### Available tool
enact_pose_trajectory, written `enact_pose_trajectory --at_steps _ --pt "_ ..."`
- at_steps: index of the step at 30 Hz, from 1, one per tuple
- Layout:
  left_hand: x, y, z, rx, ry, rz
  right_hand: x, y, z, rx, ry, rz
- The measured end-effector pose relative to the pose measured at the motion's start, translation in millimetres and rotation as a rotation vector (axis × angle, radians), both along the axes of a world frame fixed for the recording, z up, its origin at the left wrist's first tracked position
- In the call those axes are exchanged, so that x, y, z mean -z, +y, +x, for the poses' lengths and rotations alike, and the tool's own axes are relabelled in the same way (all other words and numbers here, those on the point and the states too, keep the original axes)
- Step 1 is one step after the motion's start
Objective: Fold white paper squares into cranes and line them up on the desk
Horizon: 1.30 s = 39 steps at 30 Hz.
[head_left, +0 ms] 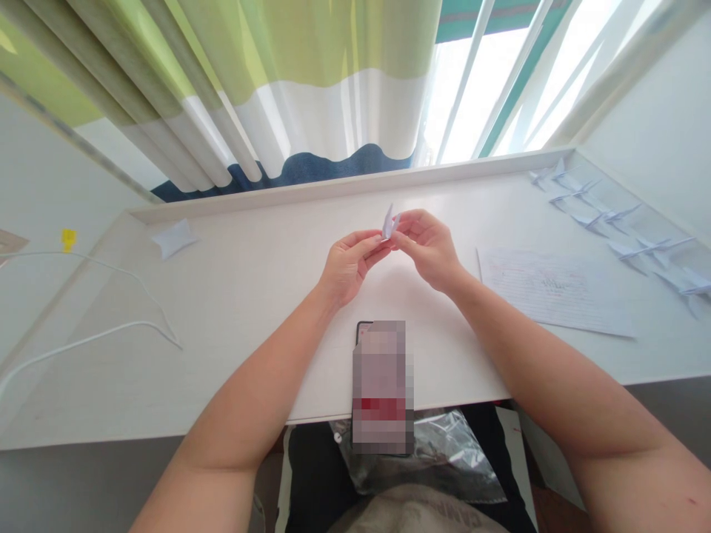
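Over the middle of the white desk, both hands pinch a small folded paper piece (388, 223) of pale white paper, with narrow points standing up. My left hand (351, 264) grips its lower left side between thumb and fingers. On the other side, my right hand (429, 246) has its thumb and fingers closed on the right part. Fingertips cover much of the fold. Several folded paper cranes (597, 215) sit along the right side of the desk. A flat printed sheet (555, 290) lies below them, near my right forearm.
A phone (382, 385) with a blurred screen lies at the desk's front edge, above a clear plastic bag (455, 455) on the lap. Stacked white paper (174, 239) is at the back left. A white cable (127, 326) crosses the left side. Curtains (311, 96) hang behind.
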State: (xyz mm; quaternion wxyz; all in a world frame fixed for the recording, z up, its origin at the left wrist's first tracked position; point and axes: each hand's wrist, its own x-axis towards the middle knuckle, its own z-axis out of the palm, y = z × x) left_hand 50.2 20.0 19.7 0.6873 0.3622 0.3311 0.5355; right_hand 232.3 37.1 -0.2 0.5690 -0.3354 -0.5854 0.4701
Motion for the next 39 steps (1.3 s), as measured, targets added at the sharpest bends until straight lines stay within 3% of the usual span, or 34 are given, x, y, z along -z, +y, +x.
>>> enact_pose_trajectory --at_steps 13,23,33,39 --pt "7.6 4 -4 0.004 0.109 0.170 -5.9 -3 2 -0.059 0.001 -0.069" --pt "13.4 4 0 -0.134 0.255 0.327 -7.7 -3 1 -0.067 -0.012 -0.104" --pt "10.1 0 1 -0.110 0.202 0.208 -7.0 0 4 -0.043 -0.022 -0.064" --pt "10.3 -1 5 -0.142 0.134 0.144 -5.7 1 5 0.067 -0.101 -0.042"
